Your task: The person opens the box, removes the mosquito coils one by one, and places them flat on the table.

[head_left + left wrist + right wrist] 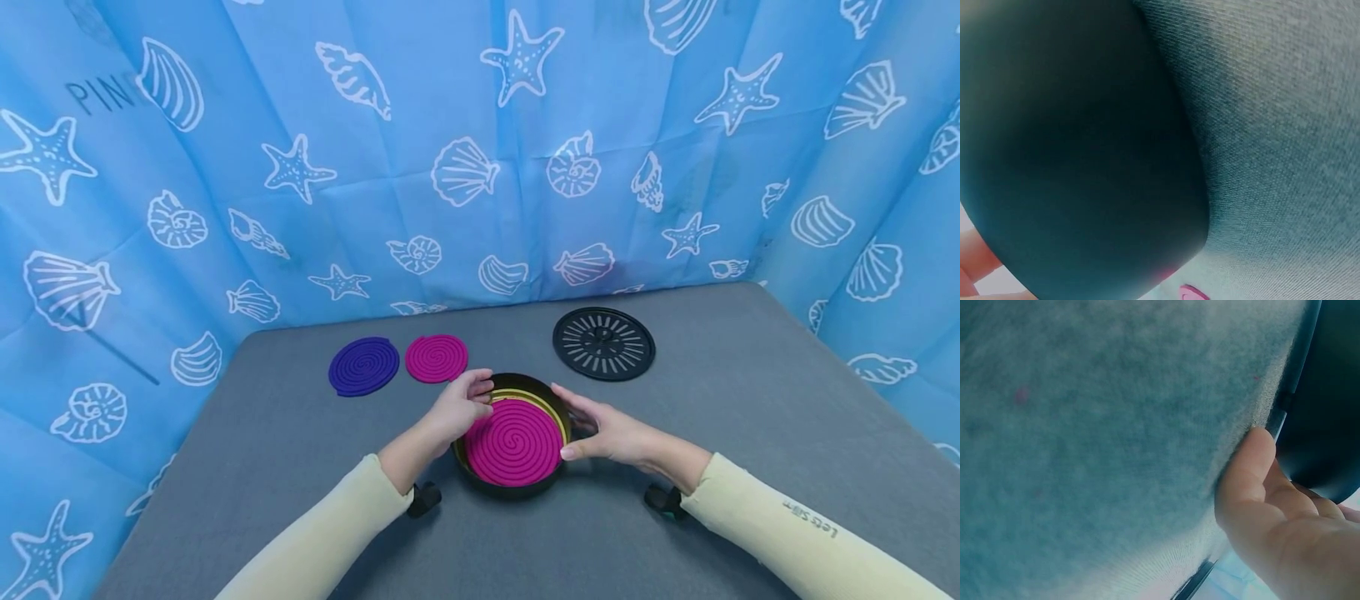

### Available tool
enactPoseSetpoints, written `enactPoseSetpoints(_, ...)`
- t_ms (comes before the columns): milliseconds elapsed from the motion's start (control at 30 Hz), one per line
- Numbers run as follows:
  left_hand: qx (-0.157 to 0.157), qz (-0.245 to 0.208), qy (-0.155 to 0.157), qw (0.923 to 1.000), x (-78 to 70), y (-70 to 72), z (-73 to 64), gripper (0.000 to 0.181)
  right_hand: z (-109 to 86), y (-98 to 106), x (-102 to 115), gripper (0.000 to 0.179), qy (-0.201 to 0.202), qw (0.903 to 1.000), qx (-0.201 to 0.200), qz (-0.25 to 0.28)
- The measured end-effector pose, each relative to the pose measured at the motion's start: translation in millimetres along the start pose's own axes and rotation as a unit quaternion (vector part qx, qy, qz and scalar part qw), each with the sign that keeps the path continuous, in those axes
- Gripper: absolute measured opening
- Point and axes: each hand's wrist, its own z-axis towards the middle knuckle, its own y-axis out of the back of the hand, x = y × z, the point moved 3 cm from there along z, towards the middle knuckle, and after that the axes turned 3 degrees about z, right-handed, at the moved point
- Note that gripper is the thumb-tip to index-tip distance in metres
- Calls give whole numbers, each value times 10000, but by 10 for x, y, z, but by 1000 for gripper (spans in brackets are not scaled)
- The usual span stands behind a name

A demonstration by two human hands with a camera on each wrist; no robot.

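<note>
A round black tin (517, 492) with a gold-coloured inside is between the two hands, its mouth facing up. A magenta mosquito coil (514, 442) lies within it, covering most of the floor. My left hand (453, 410) holds the tin's left side, with fingers at the far rim and thumb over the edge beside the coil. On the opposite side my right hand (611, 432) grips the wall, thumb near and fingers farther back. The dark tin wall (1085, 156) fills much of the left wrist view. In the right wrist view, the thumb (1250, 459) lies along the tin's side.
A black slotted lid (603, 343) lies flat at the back right of the grey table (300, 500). Behind the tin, to the left, are a purple coil (364, 367) and another magenta coil (437, 358). A blue shell-patterned curtain (480, 167) hangs along the back edge.
</note>
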Motion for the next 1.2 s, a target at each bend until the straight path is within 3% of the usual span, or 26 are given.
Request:
enactPoseSetpoints(333,211,10,47,9998,-28,-26,-30,51,3,2,0,95,-32,10000,12,-4)
enactPoseSetpoints(700,-72,-150,-211,9996,-32,1,-12,45,-4,6,-11,94,19,10000,50,43)
enactPoseSetpoints(967,-299,-696,120,9971,-47,35,-8,39,-16,9,-1,92,46,9999,113,102)
enactPoseSetpoints(1200,-30,-1054,462,9934,-47,60,5,41,-2,12,-9,93,52,9999,102,58)
